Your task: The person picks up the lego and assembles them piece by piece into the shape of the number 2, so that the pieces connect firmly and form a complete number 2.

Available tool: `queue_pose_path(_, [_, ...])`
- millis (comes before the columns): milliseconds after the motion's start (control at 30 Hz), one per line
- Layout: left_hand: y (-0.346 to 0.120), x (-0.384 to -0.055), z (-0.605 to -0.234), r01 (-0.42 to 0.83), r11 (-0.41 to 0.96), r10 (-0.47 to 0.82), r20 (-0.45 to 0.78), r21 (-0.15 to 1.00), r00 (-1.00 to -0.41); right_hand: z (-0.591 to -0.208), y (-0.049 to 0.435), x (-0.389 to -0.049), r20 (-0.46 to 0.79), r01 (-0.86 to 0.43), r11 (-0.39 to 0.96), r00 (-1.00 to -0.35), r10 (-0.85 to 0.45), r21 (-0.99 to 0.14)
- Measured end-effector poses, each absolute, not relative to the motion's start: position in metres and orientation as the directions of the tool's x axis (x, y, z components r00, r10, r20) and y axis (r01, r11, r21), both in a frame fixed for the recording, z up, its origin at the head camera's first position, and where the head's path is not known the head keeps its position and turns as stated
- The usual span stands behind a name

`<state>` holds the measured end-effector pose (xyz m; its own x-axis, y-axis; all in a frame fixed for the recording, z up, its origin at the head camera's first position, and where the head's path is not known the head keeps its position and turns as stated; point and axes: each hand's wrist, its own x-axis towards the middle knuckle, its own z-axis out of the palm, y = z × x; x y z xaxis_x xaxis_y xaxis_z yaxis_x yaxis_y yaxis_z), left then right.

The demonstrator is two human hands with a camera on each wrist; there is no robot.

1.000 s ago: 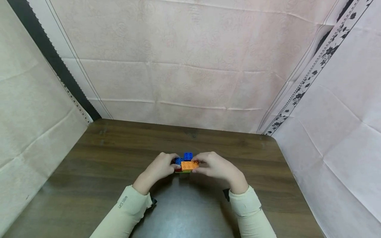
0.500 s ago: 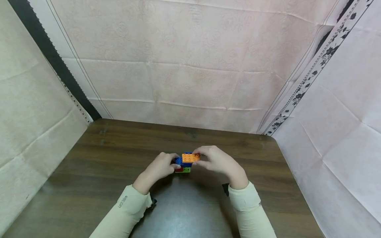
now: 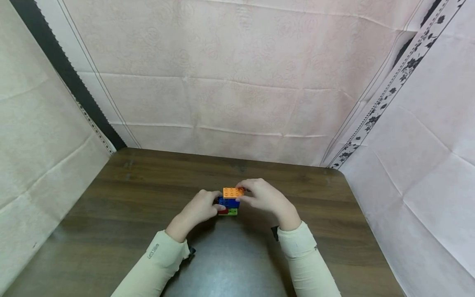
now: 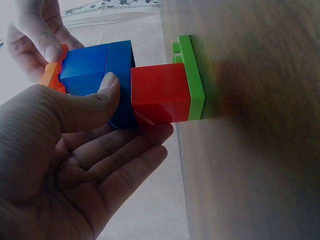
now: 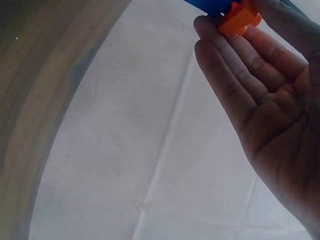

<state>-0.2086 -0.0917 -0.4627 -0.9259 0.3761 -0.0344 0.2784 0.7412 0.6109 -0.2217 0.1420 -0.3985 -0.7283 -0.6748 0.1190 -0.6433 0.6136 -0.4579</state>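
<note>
A small tower of toy building bricks stands on the table. In the left wrist view its green base plate [image 4: 194, 80] carries a red brick [image 4: 160, 92], with a lower blue brick [image 4: 119, 62] and an upper blue brick [image 4: 85, 67] above. My left hand [image 3: 198, 210] grips the lower blue brick between thumb and fingers. At the top, my right hand [image 3: 267, 200] pinches the right end of an orange brick [image 3: 231, 192], which sits against the upper blue brick's top in the left wrist view. The right wrist view shows the orange brick [image 5: 237, 21] at the fingertips.
The brown wooden table [image 3: 148, 177] spreads around the tower. Pale cloth [image 3: 237, 103] hangs behind its far edge, and more cloth screens [image 3: 426, 165] flank it left and right.
My right hand has carried the orange brick away from me, then a little left, over the blue bricks' top. The left hand stays on the tower.
</note>
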Motion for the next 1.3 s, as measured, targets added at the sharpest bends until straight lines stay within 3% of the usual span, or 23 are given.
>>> queue_pose_path(433, [-0.091, -0.2083, -0.4595, 0.286, 0.738, 0.38, -0.026, 0.612, -0.925, -0.3997, 0.1366, -0.2242, 0.116, -0.623, 0.628, -0.747, -0.655, -0.467])
queue_pose_path(1300, [-0.0915, -0.2073, -0.463, 0.283, 0.737, 0.376, -0.024, 0.614, -0.926, -0.4045, 0.1329, -0.2238, 0.073, -0.502, 0.629, -0.812, -0.578, -0.593])
